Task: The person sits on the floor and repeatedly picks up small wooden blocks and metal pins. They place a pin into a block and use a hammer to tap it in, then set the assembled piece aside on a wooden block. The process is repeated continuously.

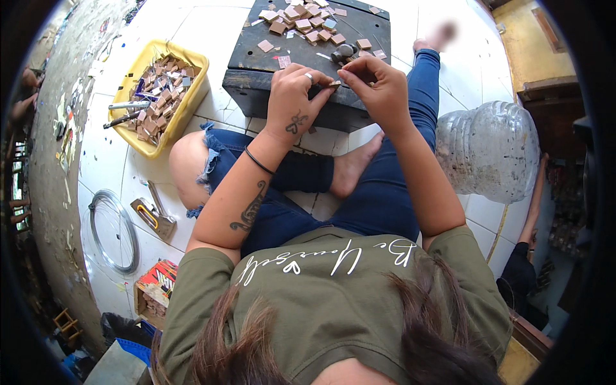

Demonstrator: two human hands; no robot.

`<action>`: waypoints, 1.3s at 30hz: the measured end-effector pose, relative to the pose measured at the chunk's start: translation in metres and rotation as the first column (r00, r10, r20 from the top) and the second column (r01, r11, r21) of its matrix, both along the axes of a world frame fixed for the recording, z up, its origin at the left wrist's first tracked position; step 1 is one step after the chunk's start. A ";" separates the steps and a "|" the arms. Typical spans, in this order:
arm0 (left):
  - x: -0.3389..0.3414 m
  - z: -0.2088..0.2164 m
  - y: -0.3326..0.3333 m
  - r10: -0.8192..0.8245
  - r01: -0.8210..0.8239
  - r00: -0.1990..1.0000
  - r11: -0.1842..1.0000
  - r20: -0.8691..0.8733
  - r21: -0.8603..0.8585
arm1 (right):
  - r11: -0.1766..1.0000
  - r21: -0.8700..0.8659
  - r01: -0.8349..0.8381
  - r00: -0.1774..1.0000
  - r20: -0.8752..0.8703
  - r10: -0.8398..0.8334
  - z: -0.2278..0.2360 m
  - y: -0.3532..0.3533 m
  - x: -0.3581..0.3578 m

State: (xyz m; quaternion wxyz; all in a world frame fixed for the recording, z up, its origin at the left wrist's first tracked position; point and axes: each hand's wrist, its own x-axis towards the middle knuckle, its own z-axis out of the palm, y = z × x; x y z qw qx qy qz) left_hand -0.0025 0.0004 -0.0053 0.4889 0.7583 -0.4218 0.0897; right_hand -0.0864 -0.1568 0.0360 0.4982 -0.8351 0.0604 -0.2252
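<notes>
My left hand [296, 96], with a ring on one finger, pinches a small light-brown square piece [335, 83] between thumb and finger over the near edge of a dark block-like stand [263, 59]. Close beside it, my right hand [378, 86] has thumb and fingertips pressed together. What they hold, if anything, is too small to tell. Just beyond my fingers a hammer head [344, 52] lies on the stand. Many small brown square pieces [303, 24] are heaped on the stand's far part, with a few scattered nearer.
A yellow tub [204, 67] of similar pieces and some pens stands at left. Below it lie a staple gun [154, 217], a coil of wire [133, 240] and a small open box [157, 282]. A large clear plastic bottle [491, 151] lies at right. Another person's arm [536, 199] shows far right.
</notes>
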 end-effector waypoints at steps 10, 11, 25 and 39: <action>0.000 0.001 0.000 0.005 -0.005 1.000 1.000 0.000 0.007 | 0.996 -0.090 -0.027 1.000 0.002 0.027 0.001 0.001 0.001; 0.000 0.002 -0.001 0.005 -0.005 1.000 1.000 -0.005 0.014 | 0.994 -0.104 -0.038 0.999 0.007 0.039 0.002 0.001 0.001; -0.004 0.010 -0.013 -0.091 0.065 0.985 0.984 -0.148 -0.168 | 0.622 -0.764 0.170 0.949 -0.043 -0.311 0.001 -0.015 -0.062; 0.001 0.011 -0.012 -0.122 0.115 0.987 0.991 -0.104 -0.072 | 0.980 -0.179 0.084 0.931 -0.337 -0.141 0.062 0.004 -0.128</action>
